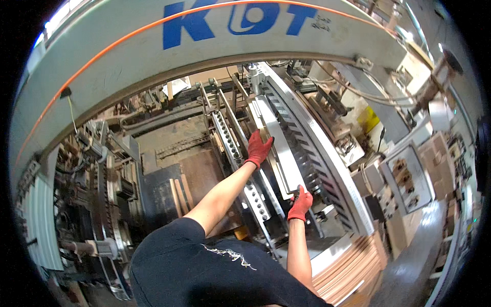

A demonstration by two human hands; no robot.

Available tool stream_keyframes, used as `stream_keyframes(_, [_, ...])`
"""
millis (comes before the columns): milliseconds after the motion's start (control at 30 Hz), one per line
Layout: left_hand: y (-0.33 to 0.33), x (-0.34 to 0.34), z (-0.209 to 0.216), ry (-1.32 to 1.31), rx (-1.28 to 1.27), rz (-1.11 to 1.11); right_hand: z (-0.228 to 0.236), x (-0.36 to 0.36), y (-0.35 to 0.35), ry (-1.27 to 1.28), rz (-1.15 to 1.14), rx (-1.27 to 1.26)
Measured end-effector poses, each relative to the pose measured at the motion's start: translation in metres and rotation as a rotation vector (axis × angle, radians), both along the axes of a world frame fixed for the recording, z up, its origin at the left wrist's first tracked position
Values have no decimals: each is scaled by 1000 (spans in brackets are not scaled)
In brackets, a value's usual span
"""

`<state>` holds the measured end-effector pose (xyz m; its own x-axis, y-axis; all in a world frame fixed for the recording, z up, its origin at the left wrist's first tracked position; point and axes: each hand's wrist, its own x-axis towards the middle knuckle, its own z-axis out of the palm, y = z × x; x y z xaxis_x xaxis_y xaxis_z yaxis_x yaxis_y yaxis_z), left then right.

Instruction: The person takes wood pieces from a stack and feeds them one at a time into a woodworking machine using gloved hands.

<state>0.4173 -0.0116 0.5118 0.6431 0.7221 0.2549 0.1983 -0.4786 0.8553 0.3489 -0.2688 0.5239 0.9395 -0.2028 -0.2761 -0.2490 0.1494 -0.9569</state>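
Observation:
Both my hands wear red gloves with dark fingertips. A long white board (pixel 280 137) lies lengthwise inside the machine, beside a thinner pale strip (pixel 255 113) on its left. My left hand (pixel 259 149) is closed over the left edge of the board about midway along, its fingers bent around it. At the board's near end, my right hand (pixel 300 204) is closed on the corner, thumb on top; the fingers underneath are hidden. Left of the board runs a metal bar with a row of black round fittings (pixel 226 137).
A grey machine beam (pixel 123 61) with an orange hose arches across the far side. To the right stands a rail with black slanted stripes (pixel 312 158). Stacked wood strips (pixel 353 266) sit near right; several loose strips (pixel 180 197) lie to the left.

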Motion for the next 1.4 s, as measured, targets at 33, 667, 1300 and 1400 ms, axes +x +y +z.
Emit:
stream_keyframes(33, [-2, 14, -6, 19, -6, 13, -6, 14, -1, -53, -103, -42])
stream_keyframes(667, [-55, 100, -24, -69, -183, 116, -5, 54, -4, 162, -203, 115])
stream_keyframes(1300, [-73, 110, -17, 36, -874, 373, -16, 40, -30, -50, 2, -40])
stream_keyframes(1400, [-81, 112, -37, 104, -753, 365, -10, 34, -36, -63, 25, -148])
